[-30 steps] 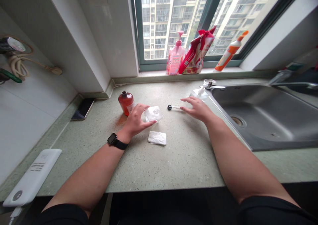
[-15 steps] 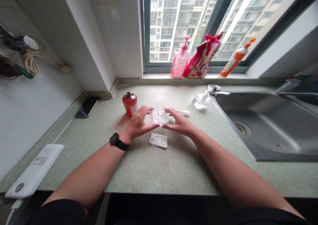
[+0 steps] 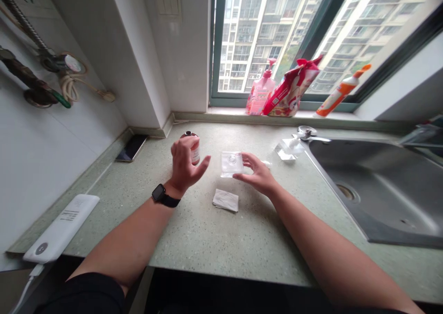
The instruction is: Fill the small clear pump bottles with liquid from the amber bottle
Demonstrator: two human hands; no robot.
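Mid-frame, the right hand (image 3: 259,174) clasps a clear bottle (image 3: 230,164). The left hand (image 3: 185,164), thumb apart, mostly hides a red bottle (image 3: 195,153).

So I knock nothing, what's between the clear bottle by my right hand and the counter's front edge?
The head view shows a folded tissue between the clear bottle and the counter's front edge, nearer the bottle.

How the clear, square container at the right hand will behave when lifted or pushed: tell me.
The clear container is probably stiff, since its walls look straight and crisp-edged. Its smooth, shiny surface may feel slippery against the right hand. It seems unlikely to roll, given its boxy shape.
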